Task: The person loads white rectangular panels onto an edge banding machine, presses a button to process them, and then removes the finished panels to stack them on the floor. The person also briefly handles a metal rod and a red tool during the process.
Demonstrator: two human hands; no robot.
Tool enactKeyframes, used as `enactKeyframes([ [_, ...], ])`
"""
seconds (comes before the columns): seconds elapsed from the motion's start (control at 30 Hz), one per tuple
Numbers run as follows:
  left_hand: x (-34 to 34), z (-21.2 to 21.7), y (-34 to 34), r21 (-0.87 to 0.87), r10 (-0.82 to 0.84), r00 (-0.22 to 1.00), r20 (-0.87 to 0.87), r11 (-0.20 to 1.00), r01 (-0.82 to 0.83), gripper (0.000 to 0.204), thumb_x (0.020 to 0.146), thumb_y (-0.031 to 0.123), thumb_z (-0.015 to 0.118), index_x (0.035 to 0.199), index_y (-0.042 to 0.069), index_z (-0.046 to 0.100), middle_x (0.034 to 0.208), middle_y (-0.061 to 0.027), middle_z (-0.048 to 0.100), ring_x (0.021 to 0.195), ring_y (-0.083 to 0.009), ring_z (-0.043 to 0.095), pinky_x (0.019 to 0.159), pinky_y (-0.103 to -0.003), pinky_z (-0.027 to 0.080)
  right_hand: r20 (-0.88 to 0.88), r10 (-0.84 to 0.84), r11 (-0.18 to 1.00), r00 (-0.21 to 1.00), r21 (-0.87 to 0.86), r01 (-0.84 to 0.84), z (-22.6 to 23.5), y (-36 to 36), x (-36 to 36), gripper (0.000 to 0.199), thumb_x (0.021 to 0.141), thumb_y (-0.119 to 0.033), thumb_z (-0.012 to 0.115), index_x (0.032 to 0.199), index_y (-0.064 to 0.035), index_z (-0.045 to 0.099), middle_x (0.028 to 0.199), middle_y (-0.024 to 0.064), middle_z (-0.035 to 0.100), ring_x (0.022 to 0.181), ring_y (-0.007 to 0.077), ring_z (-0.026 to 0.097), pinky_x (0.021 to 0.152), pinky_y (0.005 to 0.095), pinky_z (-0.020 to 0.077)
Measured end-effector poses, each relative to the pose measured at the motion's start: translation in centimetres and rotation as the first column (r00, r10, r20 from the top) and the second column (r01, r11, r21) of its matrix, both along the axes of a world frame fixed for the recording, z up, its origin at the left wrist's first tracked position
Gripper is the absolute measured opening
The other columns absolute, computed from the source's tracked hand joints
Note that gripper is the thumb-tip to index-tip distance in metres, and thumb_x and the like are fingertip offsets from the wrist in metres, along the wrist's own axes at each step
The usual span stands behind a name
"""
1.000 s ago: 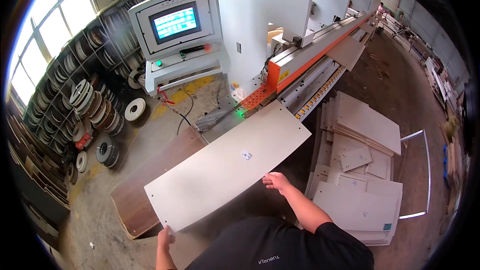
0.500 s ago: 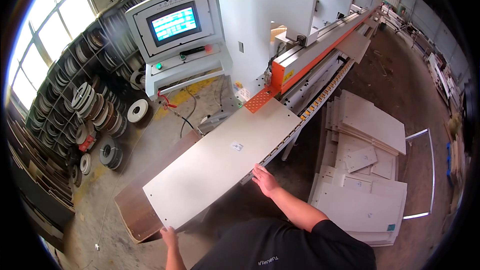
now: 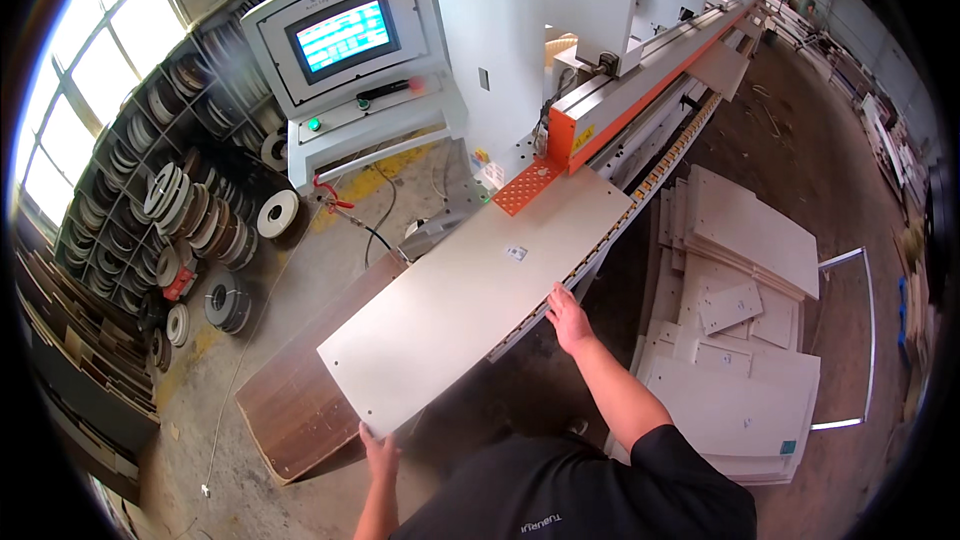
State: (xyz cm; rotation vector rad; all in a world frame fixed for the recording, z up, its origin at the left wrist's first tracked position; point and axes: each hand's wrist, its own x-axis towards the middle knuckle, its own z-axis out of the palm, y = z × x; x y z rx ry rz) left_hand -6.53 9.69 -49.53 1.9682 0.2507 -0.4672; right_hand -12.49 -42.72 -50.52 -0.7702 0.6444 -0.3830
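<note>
A long white panel (image 3: 470, 300) with a small label lies flat on the feed table of an edge-banding machine (image 3: 610, 90), its far end beside the orange guide plate (image 3: 528, 185). My left hand (image 3: 378, 452) grips the panel's near corner. On the panel's right long edge, beside the roller track (image 3: 640, 205), my right hand (image 3: 567, 316) rests with its fingers on the board.
A stack of white cut panels (image 3: 745, 330) sits on the floor to the right. A brown board (image 3: 300, 410) lies under the white panel at the left. The machine's control console with a lit screen (image 3: 345, 35) stands ahead. Shelves of edge-band rolls (image 3: 190, 220) line the left wall.
The white panel has slid forward toward the machine's infeed, its far end now by the orange plate. Both hands moved with it along its edges.
</note>
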Motion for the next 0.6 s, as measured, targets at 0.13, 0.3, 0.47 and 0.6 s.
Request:
enactKeyframes([
  [0.13,1.4,-3.5,-0.3,0.374,-0.302,0.942,0.147,0.898,0.23,0.089,0.089,0.021,0.066,0.16,0.006,0.015,0.114,-0.0307,0.068,0.096,-0.0449,0.069,0.083,-0.05,0.054,-0.052,-0.046,0.996,0.998,-0.073,0.042,-0.3,-3.1,-0.5,0.071,0.102,-0.045,0.055,0.157,-0.0068,0.033,0.165,0.0125,0.033,0.154,0.0269,0.026,0.12,0.0453,0.0249],
  [0.3,2.5,-3.3,-3.1,0.661,-0.55,0.826,0.123,0.667,0.345,0.096,0.089,0.026,0.074,0.161,0.005,0.015,0.08,-0.0149,0.072,0.071,-0.0348,0.069,0.064,-0.044,0.053,-0.151,0.015,0.991,0.988,-0.127,-0.035,-0.3,-1.9,-5.4,0.05,0.102,-0.041,0.057,0.141,-0.0098,0.053,0.145,0.006,0.058,0.132,0.0207,0.054,0.101,0.0388,0.0456],
  [0.47,3.5,-0.7,-8.2,0.642,-0.605,0.796,-0.013,0.605,0.471,0.094,0.09,0.041,0.072,0.158,0.0,0.023,0.087,-0.0184,0.074,0.085,-0.0393,0.072,0.075,-0.048,0.054,-0.506,0.151,0.953,0.849,-0.155,-0.262,-7.7,1.5,-19.6,0.033,0.101,-0.037,0.062,0.121,-0.0113,0.066,0.109,0.0028,0.071,0.091,0.0136,0.065,0.075,0.0322,0.0518],
  [0.6,4.1,1.2,-11.9,0.631,-0.67,0.739,-0.073,0.542,0.555,0.094,0.091,0.042,0.07,0.158,-0.003,0.021,0.093,-0.0211,0.074,0.087,-0.0421,0.071,0.079,-0.049,0.054,-0.843,0.21,0.826,0.496,-0.119,-0.551,-14.9,6.6,-35.0,0.025,0.096,-0.032,0.065,0.086,-0.0092,0.069,0.074,0.0016,0.066,0.065,0.0152,0.061,0.056,0.0316,0.0466],
])
